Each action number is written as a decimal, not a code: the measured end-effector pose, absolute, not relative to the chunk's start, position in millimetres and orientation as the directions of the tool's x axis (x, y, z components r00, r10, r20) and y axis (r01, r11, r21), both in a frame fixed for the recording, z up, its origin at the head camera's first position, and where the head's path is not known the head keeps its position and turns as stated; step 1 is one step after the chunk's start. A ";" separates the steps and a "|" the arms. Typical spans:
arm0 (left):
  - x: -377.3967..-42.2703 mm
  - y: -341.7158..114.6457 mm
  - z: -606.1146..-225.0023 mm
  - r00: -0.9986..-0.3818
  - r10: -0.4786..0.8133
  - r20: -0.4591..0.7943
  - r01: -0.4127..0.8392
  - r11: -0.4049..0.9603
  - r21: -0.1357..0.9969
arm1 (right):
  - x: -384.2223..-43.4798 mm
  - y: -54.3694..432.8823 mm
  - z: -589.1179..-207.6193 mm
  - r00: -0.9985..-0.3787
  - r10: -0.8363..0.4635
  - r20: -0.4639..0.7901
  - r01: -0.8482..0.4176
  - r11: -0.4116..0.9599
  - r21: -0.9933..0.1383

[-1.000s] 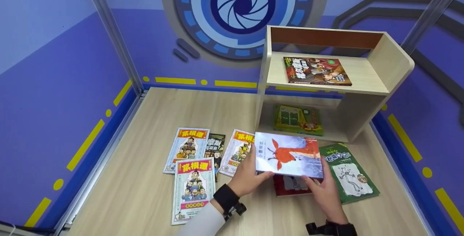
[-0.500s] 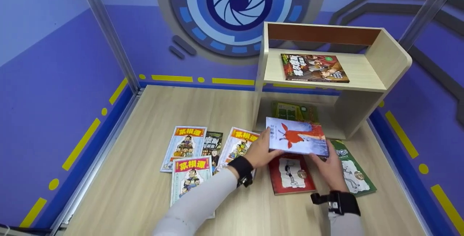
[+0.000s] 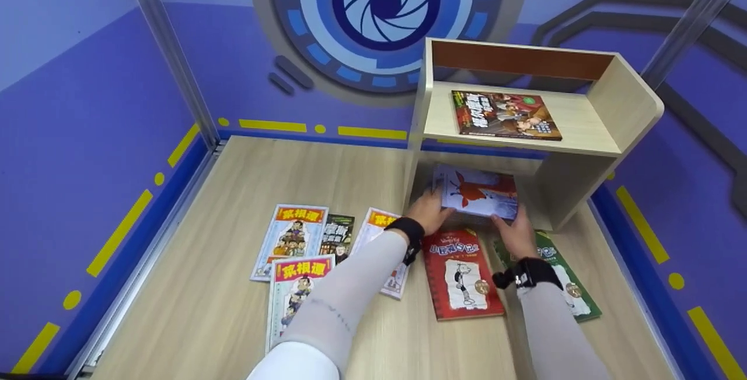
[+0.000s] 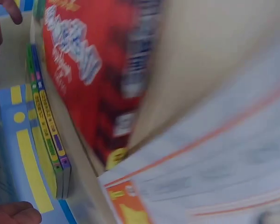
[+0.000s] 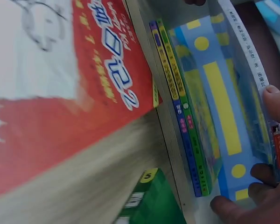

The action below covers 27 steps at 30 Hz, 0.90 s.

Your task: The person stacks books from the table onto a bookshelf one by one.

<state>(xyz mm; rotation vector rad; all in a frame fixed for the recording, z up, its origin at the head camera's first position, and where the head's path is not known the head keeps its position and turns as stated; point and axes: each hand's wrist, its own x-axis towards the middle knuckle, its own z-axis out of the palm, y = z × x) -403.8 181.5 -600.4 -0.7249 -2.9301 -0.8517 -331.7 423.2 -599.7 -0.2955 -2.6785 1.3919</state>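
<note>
- The left hand (image 3: 430, 209) grips the left edge of a pale book with a red fox on its cover (image 3: 477, 193), fingers curled round that edge.
- The right hand (image 3: 516, 232) clamps the same fox book at its near right corner; in the right wrist view the thumb and fingers (image 5: 276, 103) pinch the book's spine and lower edge.
- The fox book sits between the two hands, tilted, partly inside the lower compartment of a small wooden shelf (image 3: 615, 103) just beyond them.
- Under the fox book, inside that compartment, a thin stack of books (image 5: 177, 102) lies flat, their green and blue spines showing just beside the right hand's fingertips.
- On the shelf's upper board, above both hands, a dark comic book (image 3: 505, 114) lies flat.
- On the desk (image 3: 245, 170) just behind the hands lies a red diary book (image 3: 462, 272); a green book (image 3: 560, 278) lies under the right wrist.
- To the left of the left forearm, several comic books with red and yellow titles (image 3: 292, 237) lie spread on the desk.
</note>
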 end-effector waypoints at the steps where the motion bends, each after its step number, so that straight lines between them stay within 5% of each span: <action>1: -407.0 185.1 -599.1 -0.895 0.427 0.129 0.429 0.747 0.507 | -336.3 425.6 -598.9 -0.975 0.220 0.017 0.112 0.559 -0.821; 13: -435.5 199.4 -598.6 -0.897 0.433 0.087 0.430 0.810 0.398 | -360.6 430.0 -614.7 -0.961 0.278 -0.001 0.193 0.665 -0.722; 21: -416.4 203.9 -590.5 -0.866 0.472 0.163 0.496 0.773 0.395 | -340.8 420.7 -623.2 -0.948 0.299 0.113 0.155 0.739 -0.655; 27: -376.2 191.5 -590.8 -0.856 0.504 0.120 0.495 0.728 0.473 | -308.8 406.5 -610.2 -0.960 0.281 0.007 0.196 0.688 -0.699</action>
